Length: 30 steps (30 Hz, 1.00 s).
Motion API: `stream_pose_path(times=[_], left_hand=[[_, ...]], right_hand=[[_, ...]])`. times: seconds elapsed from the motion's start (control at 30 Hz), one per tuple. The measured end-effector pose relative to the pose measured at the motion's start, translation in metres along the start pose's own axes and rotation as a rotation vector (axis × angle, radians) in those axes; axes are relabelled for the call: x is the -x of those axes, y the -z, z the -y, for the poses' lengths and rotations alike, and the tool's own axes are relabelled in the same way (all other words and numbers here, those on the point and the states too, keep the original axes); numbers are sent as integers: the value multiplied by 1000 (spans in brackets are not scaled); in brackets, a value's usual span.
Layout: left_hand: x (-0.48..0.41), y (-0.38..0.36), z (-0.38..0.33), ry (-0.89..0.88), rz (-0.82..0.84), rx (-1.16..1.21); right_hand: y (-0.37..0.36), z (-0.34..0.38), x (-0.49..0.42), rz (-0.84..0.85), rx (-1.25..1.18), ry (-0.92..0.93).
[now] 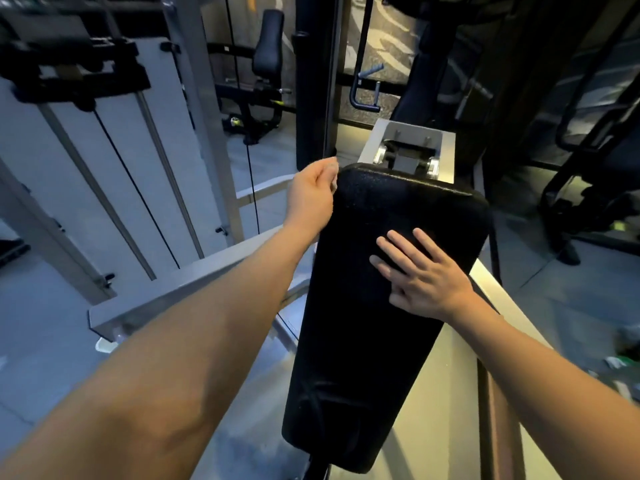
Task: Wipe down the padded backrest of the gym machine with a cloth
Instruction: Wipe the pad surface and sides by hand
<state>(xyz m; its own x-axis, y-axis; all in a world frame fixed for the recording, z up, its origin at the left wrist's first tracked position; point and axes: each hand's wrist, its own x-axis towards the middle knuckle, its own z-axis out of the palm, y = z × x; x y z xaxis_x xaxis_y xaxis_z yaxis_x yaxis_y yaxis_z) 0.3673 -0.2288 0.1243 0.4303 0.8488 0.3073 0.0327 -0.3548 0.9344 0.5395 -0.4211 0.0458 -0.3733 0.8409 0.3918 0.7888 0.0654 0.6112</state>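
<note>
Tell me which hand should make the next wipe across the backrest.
Right. The right hand lies flat, fingers spread, on the backrest; the left hand is curled at its upper left corner, off the padded face. No cloth shows clearly.

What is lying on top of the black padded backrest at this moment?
The right hand lies flat on the padded backrest, fingers spread. The left hand curls at its upper left corner. No cloth shows; the palm hides whatever is beneath it.

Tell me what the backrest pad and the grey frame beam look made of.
The backrest pad: looks like black vinyl or faux leather over padding, pebbled grain, dull sheen. The grey frame beam: likely painted steel, smooth satin finish, crisp square edges.
</note>
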Motion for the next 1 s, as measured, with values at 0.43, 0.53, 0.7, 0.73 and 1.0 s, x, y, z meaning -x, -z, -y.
stream_pose_path(times=[0.43,0.53,0.7,0.73,1.0], left_hand=[[-23,-7,-12,-95,83,-374],[-24,-10,-18,-168,71,-423],[-29,-53,-66,-483,489,-556],[-28,-62,-74,-520,584,-639],[-33,-11,-45,-505,450,-608]], right_hand=[[-13,-2,5,-18,48,11],[-12,-2,5,-3,33,11],[-11,-1,4,-26,-1,-14],[-11,-1,3,-33,-14,-20],[-12,0,5,-6,2,-17]])
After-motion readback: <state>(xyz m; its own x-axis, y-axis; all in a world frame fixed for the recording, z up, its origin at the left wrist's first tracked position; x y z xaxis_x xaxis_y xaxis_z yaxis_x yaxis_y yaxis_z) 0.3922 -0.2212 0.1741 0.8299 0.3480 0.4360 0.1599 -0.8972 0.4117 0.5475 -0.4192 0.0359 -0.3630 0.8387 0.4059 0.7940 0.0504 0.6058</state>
